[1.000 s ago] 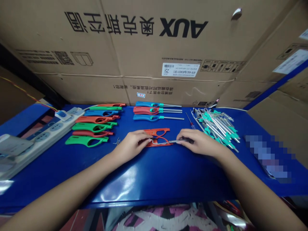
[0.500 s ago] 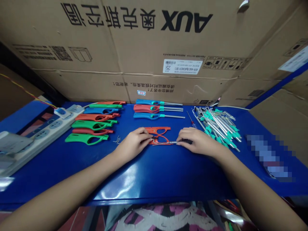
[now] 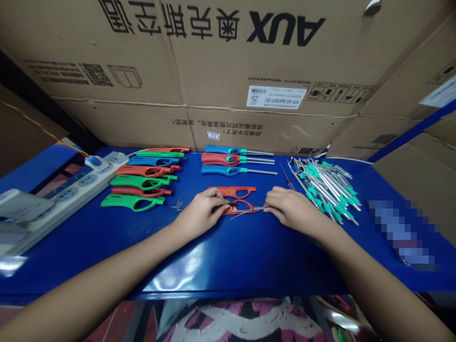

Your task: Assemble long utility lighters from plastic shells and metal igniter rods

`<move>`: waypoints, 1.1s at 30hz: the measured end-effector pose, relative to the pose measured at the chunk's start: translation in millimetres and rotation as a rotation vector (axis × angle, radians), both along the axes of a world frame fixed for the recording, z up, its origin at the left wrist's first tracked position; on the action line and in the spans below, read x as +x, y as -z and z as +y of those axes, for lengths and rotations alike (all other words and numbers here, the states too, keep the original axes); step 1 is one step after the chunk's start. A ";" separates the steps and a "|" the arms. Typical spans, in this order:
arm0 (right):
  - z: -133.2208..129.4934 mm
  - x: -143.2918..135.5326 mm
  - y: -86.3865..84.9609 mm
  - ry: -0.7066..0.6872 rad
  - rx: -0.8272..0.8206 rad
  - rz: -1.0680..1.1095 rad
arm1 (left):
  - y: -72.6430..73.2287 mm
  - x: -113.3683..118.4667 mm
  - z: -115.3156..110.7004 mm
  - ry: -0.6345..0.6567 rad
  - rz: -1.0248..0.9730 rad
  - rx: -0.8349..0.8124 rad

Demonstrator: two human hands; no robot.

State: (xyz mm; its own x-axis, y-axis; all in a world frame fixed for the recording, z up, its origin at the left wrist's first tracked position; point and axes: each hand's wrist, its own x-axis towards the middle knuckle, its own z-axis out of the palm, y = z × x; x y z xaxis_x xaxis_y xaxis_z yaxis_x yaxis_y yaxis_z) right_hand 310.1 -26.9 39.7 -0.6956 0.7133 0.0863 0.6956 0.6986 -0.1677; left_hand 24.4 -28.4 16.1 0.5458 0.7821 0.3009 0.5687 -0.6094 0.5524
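Observation:
My left hand [image 3: 204,206] is closed at the left end of an orange lighter shell half [image 3: 245,203] lying on the blue table. Its fingertips pinch at the shell, by a small dark part and a thin pale wire; exactly what they grip is partly hidden. My right hand [image 3: 290,207] is closed in a pinch on a thin metal piece [image 3: 258,209] at the shell's right end. The rest of that piece is hidden by the fingers. Just behind lies the matching orange shell half [image 3: 239,191]. A thin rod [image 3: 237,216] sticks out in front of the shell.
Several empty-looking coloured lighter shells [image 3: 133,201] are stacked left, beside small screws [image 3: 177,205] and a white power strip [image 3: 67,194]. Three lighters with metal tubes [image 3: 228,169] lie behind. Right are a screwdriver [image 3: 288,180] and a pile of metal tubes with teal parts [image 3: 326,190]. A cardboard wall [image 3: 142,114] stands behind.
The view has shifted slightly. My right fingers have closed up around the metal piece, and the dark part seen under them is now hidden. The thin rod in front tilts more.

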 end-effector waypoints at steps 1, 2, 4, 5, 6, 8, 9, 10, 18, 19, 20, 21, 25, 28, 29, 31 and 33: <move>0.5 0.7 0.0 0.003 -0.011 0.005 | 0.1 0.8 -0.7 -0.003 -0.005 0.006; 1.1 1.6 -0.1 0.007 -0.027 0.014 | 0.4 1.5 -1.2 -0.006 -0.014 0.012; 2.4 3.8 -0.6 0.018 -0.062 0.037 | 1.7 2.8 -1.8 -0.013 -0.042 0.022; 3.1 4.9 -0.8 0.023 -0.077 0.049 | 2.6 3.3 -1.9 -0.017 -0.057 0.023; 3.7 5.9 -0.8 0.025 -0.091 0.061 | 3.5 3.8 -2.0 -0.019 -0.073 0.019; 4.9 7.4 -0.4 0.020 -0.108 0.088 | 5.1 4.9 -1.7 -0.026 -0.103 0.005; 5.4 7.8 0.0 0.017 -0.113 0.101 | 5.7 5.4 -1.6 -0.032 -0.117 -0.004; 5.7 8.1 0.4 0.014 -0.118 0.110 | 6.2 5.9 -1.4 -0.038 -0.130 -0.012; 5.2 7.3 0.7 0.034 -0.129 0.101 | 2.5 6.7 -5.4 -0.004 0.045 0.048; 5.0 7.2 0.3 0.033 -0.129 0.097 | 0.2 6.8 -6.8 0.002 0.094 0.053; 4.8 7.0 0.0 0.033 -0.129 0.092 | -2.6 7.1 -8.5 0.005 0.150 0.056; 4.6 6.8 -0.3 0.034 -0.128 0.086 | -5.8 7.7 -10.3 0.004 0.211 0.061; 4.1 6.1 -1.2 0.040 -0.123 0.066 | -17.2 12.7 -17.3 -0.055 0.462 0.116; 3.9 6.4 -1.5 0.037 -0.117 0.062 | -18.7 14.5 -21.1 -0.032 0.565 0.217; 3.8 6.6 -1.7 0.036 -0.115 0.061 | -18.1 14.2 -22.3 -0.008 0.588 0.254; 3.3 7.0 -2.0 0.034 -0.111 0.062 | -16.9 12.9 -25.0 0.032 0.627 0.317; 2.7 7.2 -2.5 0.033 -0.104 0.058 | -16.5 11.9 -27.8 0.048 0.662 0.355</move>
